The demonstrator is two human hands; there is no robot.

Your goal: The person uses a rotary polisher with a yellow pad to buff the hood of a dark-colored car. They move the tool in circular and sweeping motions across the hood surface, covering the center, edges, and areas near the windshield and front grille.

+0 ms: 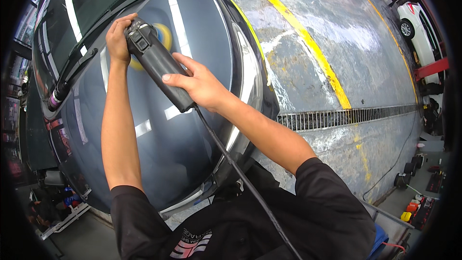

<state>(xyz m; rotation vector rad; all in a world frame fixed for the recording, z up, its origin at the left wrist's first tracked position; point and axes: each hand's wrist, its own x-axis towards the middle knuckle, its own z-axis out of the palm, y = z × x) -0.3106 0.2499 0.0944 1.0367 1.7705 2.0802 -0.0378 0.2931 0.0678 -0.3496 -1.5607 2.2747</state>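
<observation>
A black electric car polisher [161,65] lies across the dark grey car hood [192,147], its yellow foam pad [164,37] against the paint and partly hidden under the tool. My left hand [119,41] grips the polisher's head end, fingers curled over its top. Around the rear of the body my right hand [201,83] is wrapped, thumb on top and fingers on the far side. From the tool's back end a black power cord [231,161] runs down across my chest. Hazy streaks and bright light reflections show on the hood.
The windshield [94,0] and a wiper arm [77,71] lie left of the polisher. The headlight [248,62] edges the hood at right. Beyond are a floor drain grate [346,117], a yellow floor line [298,26], a white car [418,33] and a tool cart [421,212].
</observation>
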